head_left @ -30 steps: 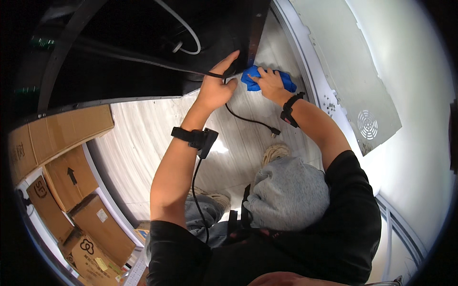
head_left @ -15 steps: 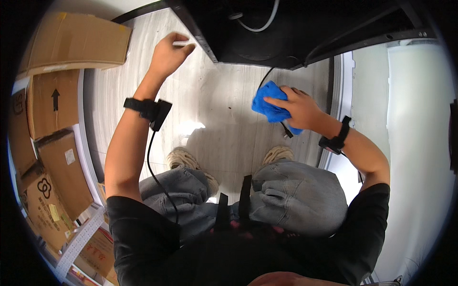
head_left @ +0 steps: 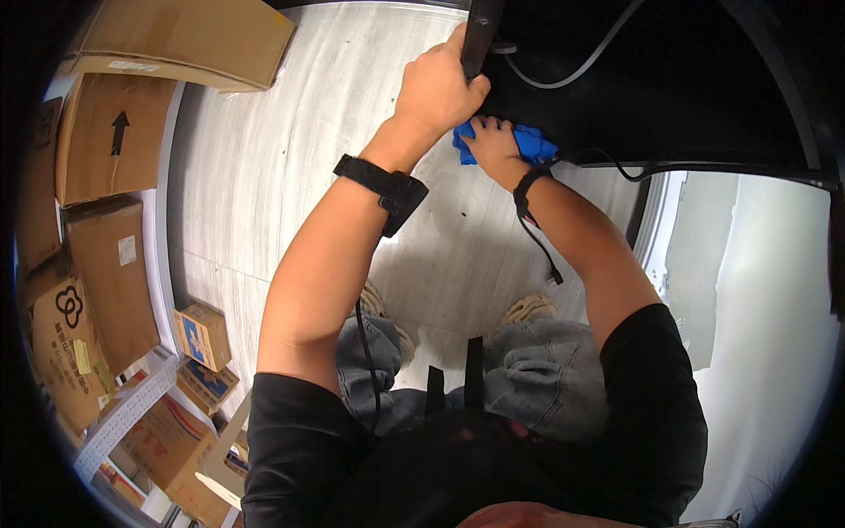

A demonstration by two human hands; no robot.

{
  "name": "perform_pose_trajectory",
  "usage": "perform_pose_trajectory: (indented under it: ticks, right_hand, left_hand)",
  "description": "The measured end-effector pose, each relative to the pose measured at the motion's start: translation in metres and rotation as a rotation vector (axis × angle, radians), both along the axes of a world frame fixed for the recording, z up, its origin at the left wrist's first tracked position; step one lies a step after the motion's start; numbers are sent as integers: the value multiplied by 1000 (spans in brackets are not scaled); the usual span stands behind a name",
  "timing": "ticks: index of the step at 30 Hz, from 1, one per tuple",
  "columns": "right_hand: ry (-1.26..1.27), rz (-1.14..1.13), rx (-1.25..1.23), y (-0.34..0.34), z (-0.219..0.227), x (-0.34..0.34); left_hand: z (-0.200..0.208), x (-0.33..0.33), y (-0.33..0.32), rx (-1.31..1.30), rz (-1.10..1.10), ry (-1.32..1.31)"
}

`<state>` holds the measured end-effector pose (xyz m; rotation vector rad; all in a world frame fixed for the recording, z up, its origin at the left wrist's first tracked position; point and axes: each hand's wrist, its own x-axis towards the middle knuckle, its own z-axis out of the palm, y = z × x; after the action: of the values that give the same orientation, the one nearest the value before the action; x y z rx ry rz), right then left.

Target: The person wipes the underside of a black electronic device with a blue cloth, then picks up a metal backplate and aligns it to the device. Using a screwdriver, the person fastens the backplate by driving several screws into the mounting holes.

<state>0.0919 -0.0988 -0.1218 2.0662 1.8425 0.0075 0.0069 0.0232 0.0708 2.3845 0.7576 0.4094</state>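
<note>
My left hand [head_left: 437,90] is closed on the upright edge of a black piece of furniture [head_left: 634,114], its thumb on the near side and its fingers partly hidden behind the edge. To the right of it and slightly nearer, my right hand [head_left: 498,151] holds a folded blue cloth [head_left: 535,143] against the furniture's near edge. Its fingers lie bent over the cloth. A black cable [head_left: 616,163] runs along that edge, and a loose end with a plug [head_left: 554,275] hangs beside my right wrist.
Cardboard boxes [head_left: 114,290] fill a white shelf [head_left: 123,409] on the left, and another large carton [head_left: 189,40] stands at the far left. A light grey cable [head_left: 572,77] loops inside the black furniture. White panels [head_left: 766,290] stand on the right. My feet rest on pale wood-look flooring [head_left: 422,255].
My left hand has moved right and forward and taken hold of the black furniture's edge. My right hand has carried the blue cloth forward to the near edge. The view has shifted.
</note>
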Motion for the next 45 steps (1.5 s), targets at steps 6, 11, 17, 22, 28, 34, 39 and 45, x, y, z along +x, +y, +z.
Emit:
perform_pose_trajectory:
  ticks: [6,11,17,22,28,34,39,45]
  right_hand:
    - [-78,-72,-27,1,-13,-12]
    - [55,-73,35,-20,-7,9]
    - [-1,-140,-59,-8,-12,2]
    - [-164,-64,-150,12,-16,-3]
    - [-188,-10,-214,18,-19,-4]
    - [-98,-22,-134,5,-19,11]
    - [-46,-10,-132,-38,-1,37]
    - [-106,-75,-200,-82,5,61]
  left_hand:
    - [-7,-3,2,14,11,-41]
    - [-10,-2,1,71,2,-51]
    - [-8,1,-2,67,10,-77]
    - [-11,0,1,42,25,-104]
    - [-10,-1,2,46,31,-89]
    - [-14,1,2,57,32,-94]
    - [-18,-1,1,89,40,-177]
    - [-14,0,2,82,6,-72]
